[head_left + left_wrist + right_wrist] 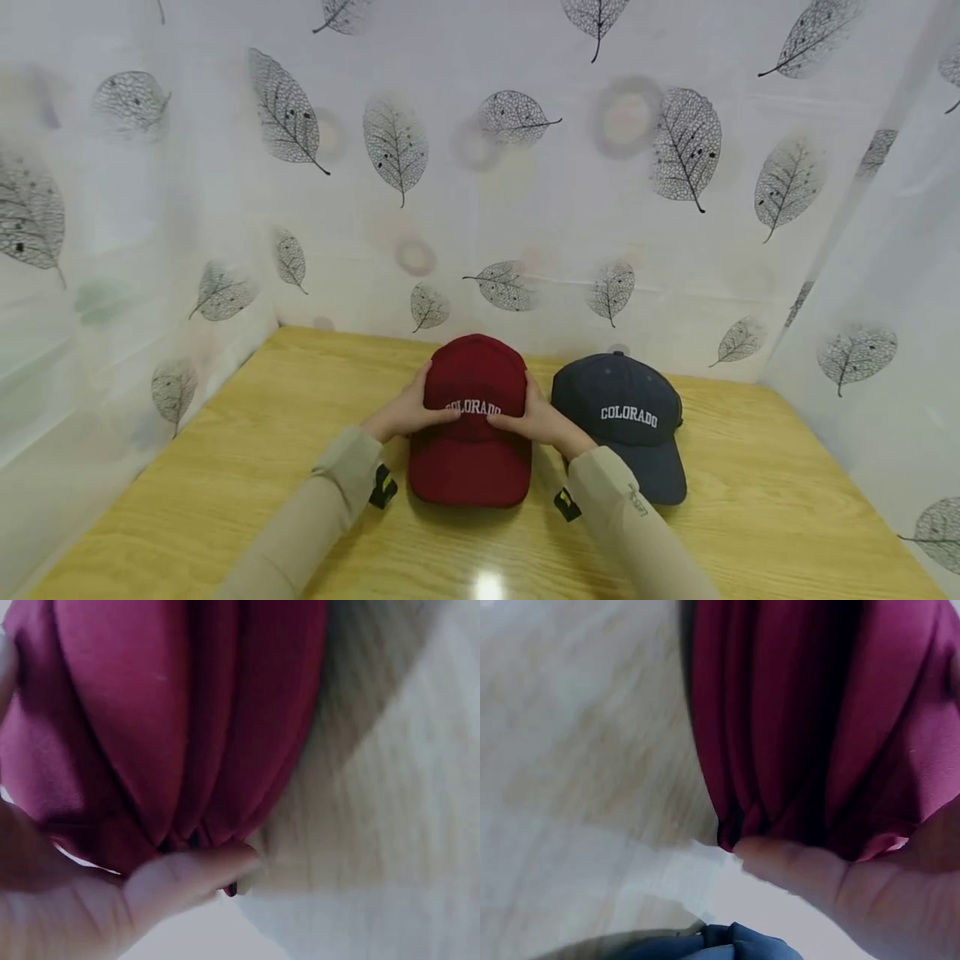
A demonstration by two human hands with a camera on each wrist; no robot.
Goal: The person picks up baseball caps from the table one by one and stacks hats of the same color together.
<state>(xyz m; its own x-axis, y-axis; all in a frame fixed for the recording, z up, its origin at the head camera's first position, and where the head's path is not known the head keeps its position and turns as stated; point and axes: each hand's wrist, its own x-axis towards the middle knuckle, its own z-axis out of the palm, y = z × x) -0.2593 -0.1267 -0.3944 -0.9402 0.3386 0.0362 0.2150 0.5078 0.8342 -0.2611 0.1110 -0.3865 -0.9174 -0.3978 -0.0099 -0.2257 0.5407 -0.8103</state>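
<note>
A red baseball cap (471, 471) with white COLORADO lettering sits on the wooden table, its brim toward me. From its left side my left hand (408, 410) grips the crown, and my right hand (546, 421) grips the opposite side. Both thumbs lie across the front, partly covering the lettering. Close up in the left wrist view, several layered folds of red fabric (127, 697) show above the thumb. Similar red layers (795, 712) appear in the right wrist view. The fingers behind the crown are mostly hidden.
A dark navy COLORADO cap (618, 400) stands just right of the red one, partly behind my right forearm. The wooden table (780, 492) meets a white leaf-patterned curtain (525, 208) at the back and sides.
</note>
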